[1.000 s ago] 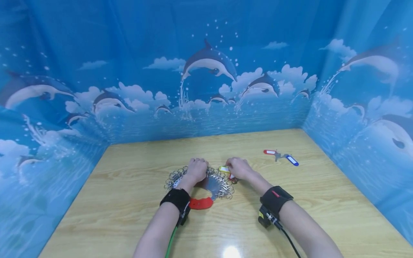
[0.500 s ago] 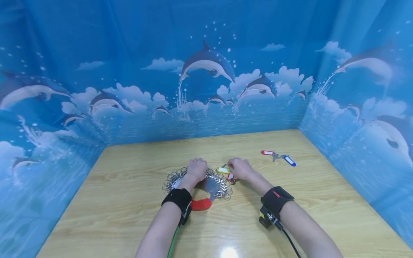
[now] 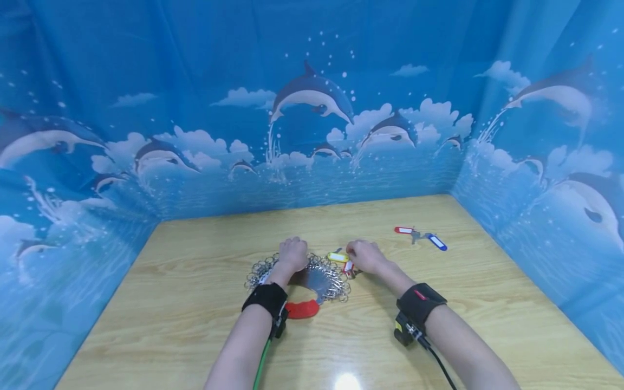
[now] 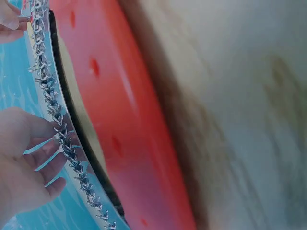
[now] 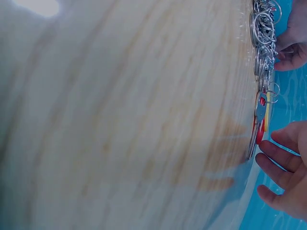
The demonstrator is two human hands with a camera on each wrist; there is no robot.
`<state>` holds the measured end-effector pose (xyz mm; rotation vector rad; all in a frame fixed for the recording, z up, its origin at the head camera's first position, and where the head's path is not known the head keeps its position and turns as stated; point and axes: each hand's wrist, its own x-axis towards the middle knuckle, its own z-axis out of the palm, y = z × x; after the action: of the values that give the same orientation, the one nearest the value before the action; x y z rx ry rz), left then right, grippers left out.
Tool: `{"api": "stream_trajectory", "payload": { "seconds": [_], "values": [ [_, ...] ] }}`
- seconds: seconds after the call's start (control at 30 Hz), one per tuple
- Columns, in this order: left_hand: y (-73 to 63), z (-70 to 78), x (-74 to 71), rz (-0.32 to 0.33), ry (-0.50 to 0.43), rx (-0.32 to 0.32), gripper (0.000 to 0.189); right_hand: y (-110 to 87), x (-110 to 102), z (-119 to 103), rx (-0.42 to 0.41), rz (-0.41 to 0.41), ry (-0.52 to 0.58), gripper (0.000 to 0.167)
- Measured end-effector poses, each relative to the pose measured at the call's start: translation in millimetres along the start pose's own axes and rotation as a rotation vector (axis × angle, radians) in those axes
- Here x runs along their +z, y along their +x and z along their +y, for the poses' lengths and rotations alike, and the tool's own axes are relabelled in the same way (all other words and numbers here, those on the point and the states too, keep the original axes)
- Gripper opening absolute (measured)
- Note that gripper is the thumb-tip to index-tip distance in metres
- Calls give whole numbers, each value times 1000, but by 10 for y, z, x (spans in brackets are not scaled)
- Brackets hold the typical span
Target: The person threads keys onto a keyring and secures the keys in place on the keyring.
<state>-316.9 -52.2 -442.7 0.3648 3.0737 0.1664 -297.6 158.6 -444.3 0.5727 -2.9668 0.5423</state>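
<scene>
A flat metal key holder (image 3: 316, 281) with a red curved handle (image 3: 303, 309) lies on the table, its rim crowded with small metal rings (image 3: 263, 269). The person's left hand (image 3: 292, 255) is over its far side; in the left wrist view loosely bent, spread fingers (image 4: 53, 167) touch the rings. To the right, the right hand (image 3: 366, 255) hovers by a yellow key tag (image 3: 338, 257) and a red key tag (image 3: 348, 267) that lie against the rings. The right wrist view shows its fingers (image 5: 273, 170) spread beside the tags, with nothing between them.
Farther right on the wooden table (image 3: 205, 325) lie another red key tag (image 3: 403, 230) and a blue key tag (image 3: 437, 242), with keys between them. A blue dolphin-print curtain (image 3: 219, 135) stands around the back and sides.
The yellow tag, earlier at the right fingertips, now lies flat beside the key holder. The right hand has drawn slightly right of it; the left hand has shifted slightly left over the rings.
</scene>
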Motion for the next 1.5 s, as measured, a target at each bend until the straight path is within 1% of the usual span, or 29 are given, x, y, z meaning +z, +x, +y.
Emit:
{"api": "stream_trajectory", "payload": {
  "seconds": [0.17, 0.27, 0.33, 0.4, 0.5, 0.6, 0.63, 0.7, 0.8, 0.87, 0.97, 1.03, 1.1, 1.23, 1.37, 1.5],
  "values": [
    [-15, -7, -21, 35, 15, 7, 11, -2, -11, 17, 7, -8, 15, 17],
    [-25, -34, -28, 51, 8, 15, 24, -6, -37, 47, 9, -1, 5, 17],
    [-35, -59, -33, 66, -12, 27, 31, -6, -72, 92, 12, 27, -17, 18],
    [-51, -81, -52, 78, -65, 28, 36, 2, -123, 165, 11, 76, -44, 18],
    [-81, -109, -88, 93, -198, 11, 41, 8, -244, 307, 43, 138, -59, 18],
    [-124, -141, -134, 75, -344, -39, 44, 20, -389, 472, 109, 163, -44, 20],
    [-136, -149, -146, 63, -378, -57, 44, 20, -436, 539, 128, 168, -52, 21],
    [-156, -163, -171, 48, -415, -83, 44, 11, -517, 670, 165, 168, -65, 24],
    [-173, -172, -200, 25, -429, -115, 41, -28, -615, 850, 209, 144, -93, 29],
    [-191, -178, -219, 22, -427, -121, 39, -53, -655, 958, 238, 112, -104, 33],
    [-211, -196, -233, 30, -413, -109, 39, -82, -685, 1064, 280, 69, -129, 37],
    [-220, -206, -233, 29, -421, -97, 41, -107, -680, 1113, 299, 44, -143, 37],
    [-219, -207, -225, 27, -424, -85, 42, -148, -670, 1133, 314, 22, -152, 37],
    [-223, -195, -218, 9, -445, -86, 43, -205, -631, 1144, 316, -39, -154, 32],
    [-224, -189, -216, 1, -458, -111, 38, -218, -595, 1135, 305, -87, -178, 27],
    [-235, -195, -212, -1, -459, -125, 32, -203, -561, 1150, 288, -106, -223, 24]
  ]
}}
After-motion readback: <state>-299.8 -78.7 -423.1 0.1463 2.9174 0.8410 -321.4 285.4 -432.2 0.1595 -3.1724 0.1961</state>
